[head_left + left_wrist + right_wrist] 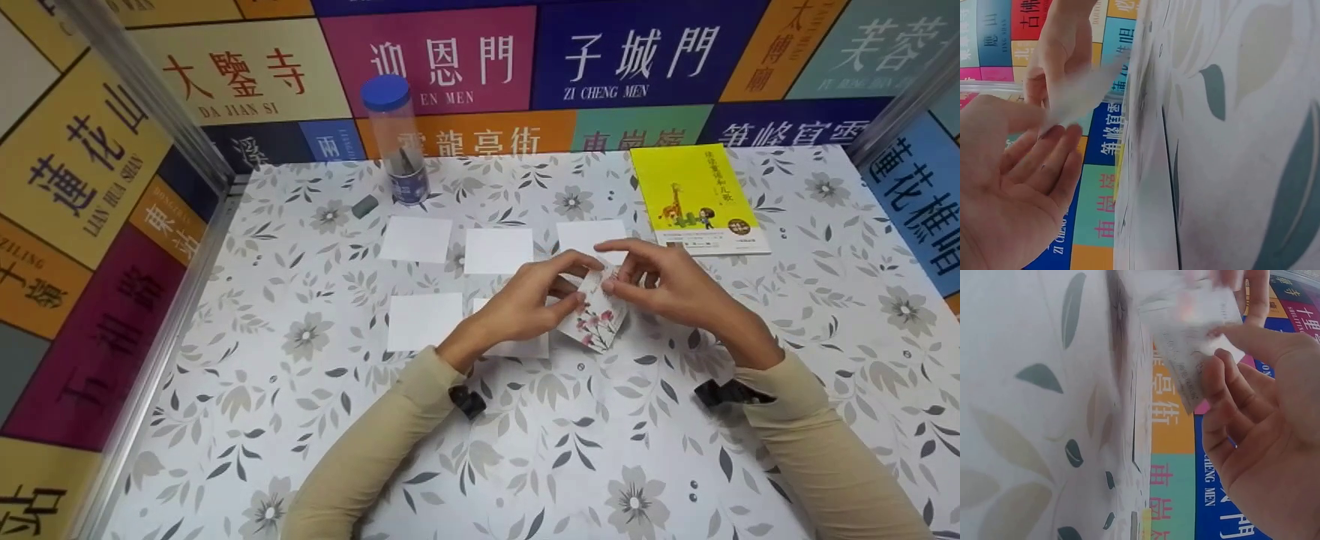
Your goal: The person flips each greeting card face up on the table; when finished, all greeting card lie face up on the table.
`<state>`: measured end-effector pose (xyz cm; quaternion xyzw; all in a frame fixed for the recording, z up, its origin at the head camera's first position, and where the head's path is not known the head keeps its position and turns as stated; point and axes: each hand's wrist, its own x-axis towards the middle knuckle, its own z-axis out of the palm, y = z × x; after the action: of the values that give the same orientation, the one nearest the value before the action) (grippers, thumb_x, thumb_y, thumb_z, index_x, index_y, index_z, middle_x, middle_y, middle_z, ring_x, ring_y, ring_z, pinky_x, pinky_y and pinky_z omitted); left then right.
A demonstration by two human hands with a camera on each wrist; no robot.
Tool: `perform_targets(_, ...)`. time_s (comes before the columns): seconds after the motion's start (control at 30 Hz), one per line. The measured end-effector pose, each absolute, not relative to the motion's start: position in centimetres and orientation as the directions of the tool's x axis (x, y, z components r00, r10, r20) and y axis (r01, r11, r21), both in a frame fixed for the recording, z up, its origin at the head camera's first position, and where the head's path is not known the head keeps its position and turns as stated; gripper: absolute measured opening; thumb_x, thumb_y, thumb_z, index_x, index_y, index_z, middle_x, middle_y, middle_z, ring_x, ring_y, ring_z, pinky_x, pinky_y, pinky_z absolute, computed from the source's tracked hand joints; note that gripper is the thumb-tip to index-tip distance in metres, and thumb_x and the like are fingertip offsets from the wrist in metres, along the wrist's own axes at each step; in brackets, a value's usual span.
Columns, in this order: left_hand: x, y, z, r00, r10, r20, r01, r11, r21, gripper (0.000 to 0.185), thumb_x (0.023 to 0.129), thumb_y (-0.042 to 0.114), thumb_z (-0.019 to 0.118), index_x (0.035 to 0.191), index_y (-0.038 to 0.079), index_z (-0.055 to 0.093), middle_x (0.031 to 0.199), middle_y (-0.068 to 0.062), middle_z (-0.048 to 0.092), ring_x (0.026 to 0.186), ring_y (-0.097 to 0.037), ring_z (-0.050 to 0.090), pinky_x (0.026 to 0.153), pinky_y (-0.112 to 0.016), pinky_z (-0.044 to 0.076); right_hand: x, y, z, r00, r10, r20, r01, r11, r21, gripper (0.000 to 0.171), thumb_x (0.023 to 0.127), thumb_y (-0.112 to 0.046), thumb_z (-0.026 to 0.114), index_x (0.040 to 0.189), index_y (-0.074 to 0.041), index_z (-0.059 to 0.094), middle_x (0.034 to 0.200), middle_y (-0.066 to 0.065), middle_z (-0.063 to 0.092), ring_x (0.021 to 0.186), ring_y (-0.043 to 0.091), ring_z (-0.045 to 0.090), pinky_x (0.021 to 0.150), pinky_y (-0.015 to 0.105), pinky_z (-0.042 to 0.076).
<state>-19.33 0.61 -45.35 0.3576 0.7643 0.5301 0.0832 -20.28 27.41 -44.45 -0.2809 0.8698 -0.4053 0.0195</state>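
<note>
Both hands meet over the right part of the white paper squares. Between them is a thin white sheet printed with pink flowers, tilted over the table. My left hand pinches its left side with thumb and fingertips. On the other side my right hand pinches the upper right edge, its index finger raised. Small print shows on the sheet in the right wrist view. Motion blurs it in the left wrist view. A white square lies just behind the fingers, and another is partly hidden under my left hand.
More white squares lie in rows to the left. Behind them stand a clear jar with a blue lid and a small grey block. A yellow book lies at the back right. Printed panels wall the table.
</note>
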Motion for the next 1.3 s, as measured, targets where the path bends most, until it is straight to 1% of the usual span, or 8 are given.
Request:
perform_targets(0.13,-19.5,0.5,-45.3,-0.740,0.630,0.234,0.469,0.235,0.851,0.056,0.104,0.002,0.066,0.156,0.014,0.048,0.137,-0.012,0.073,0.119,-0.015,0.075,0.096,-0.020,0.060,-20.3,27.5,-44.5,-0.881,-0.408,0.238,-0.454,0.593,-0.665,0.021,0.097,-0.023,0.084,0.114,-0.013,0.077,0.078,-0.003,0.072,0.064,0.012,0.060,0.059,0.021,0.049)
perform_targets(0.23,-19.9,0.1,-45.5,-0.762,0.606,0.228,0.495,0.319,0.808,0.054,0.102,0.004,0.069,0.153,0.013,0.053,0.133,-0.011,0.075,0.112,-0.017,0.075,0.092,-0.024,0.061,-20.4,27.9,-44.3,-0.912,-0.352,0.211,-0.400,0.643,-0.653,0.020,0.097,-0.027,0.084,0.103,-0.011,0.074,0.074,0.000,0.067,0.061,0.013,0.056,0.054,0.021,0.044)
perform_targets(0.37,-20.3,-0.4,-45.9,-0.768,0.603,0.214,0.520,0.392,0.759,0.043,0.102,0.001,0.068,0.143,0.010,0.065,0.134,-0.009,0.075,0.105,-0.018,0.074,0.091,-0.028,0.061,-20.6,28.4,-44.4,-0.918,-0.375,0.129,-0.367,0.682,-0.632,0.031,0.094,-0.028,0.087,0.117,-0.012,0.073,0.087,0.004,0.068,0.071,0.015,0.061,0.061,0.022,0.048)
perform_targets(0.53,-20.4,-0.1,-46.1,-0.748,0.640,0.173,0.528,0.418,0.739,0.045,0.102,0.005,0.070,0.147,0.007,0.065,0.144,-0.009,0.071,0.114,-0.019,0.072,0.097,-0.028,0.060,-21.2,28.6,-44.8,-0.859,-0.502,0.104,-0.459,0.664,-0.590,0.045,0.093,-0.019,0.087,0.135,-0.011,0.071,0.116,0.008,0.074,0.088,0.019,0.069,0.077,0.033,0.057)
perform_targets(0.67,-20.4,-0.1,-46.2,-0.721,0.675,0.158,0.571,0.448,0.688,0.047,0.101,0.008,0.074,0.147,0.004,0.064,0.148,-0.012,0.067,0.135,-0.024,0.065,0.118,-0.033,0.051,-21.5,29.1,-44.9,-0.867,-0.497,0.023,-0.425,0.716,-0.554,0.032,0.094,-0.017,0.087,0.124,-0.011,0.077,0.106,0.007,0.077,0.087,0.021,0.066,0.079,0.036,0.052)
perform_targets(0.8,-20.2,-0.3,-46.2,-0.676,0.730,0.101,0.624,0.494,0.606,0.042,0.105,0.013,0.070,0.146,0.007,0.067,0.155,-0.015,0.062,0.150,-0.028,0.053,0.131,-0.037,0.036,-21.6,29.7,-45.1,-0.895,-0.440,-0.069,-0.348,0.787,-0.508,0.035,0.095,-0.022,0.086,0.127,-0.012,0.078,0.099,0.007,0.072,0.088,0.023,0.060,0.077,0.033,0.046)
perform_targets(1.1,-19.5,-0.5,-46.5,-0.609,0.792,0.042,0.703,0.515,0.491,0.034,0.106,0.012,0.066,0.139,0.013,0.074,0.159,-0.015,0.058,0.153,-0.030,0.049,0.133,-0.039,0.033,-21.5,30.1,-45.3,-0.902,-0.422,-0.089,-0.336,0.816,-0.470,0.038,0.095,-0.028,0.086,0.128,-0.013,0.078,0.111,0.012,0.068,0.097,0.028,0.058,0.082,0.041,0.044)
perform_targets(1.3,-19.6,-1.4,-45.9,-0.598,0.801,0.019,0.684,0.498,0.534,0.034,0.104,0.014,0.069,0.138,0.011,0.073,0.160,-0.016,0.057,0.155,-0.032,0.046,0.133,-0.042,0.032,-21.3,30.0,-45.4,-0.913,-0.392,-0.111,-0.303,0.836,-0.457,0.038,0.095,-0.029,0.085,0.129,-0.014,0.078,0.112,0.010,0.067,0.097,0.027,0.058,0.083,0.041,0.045)
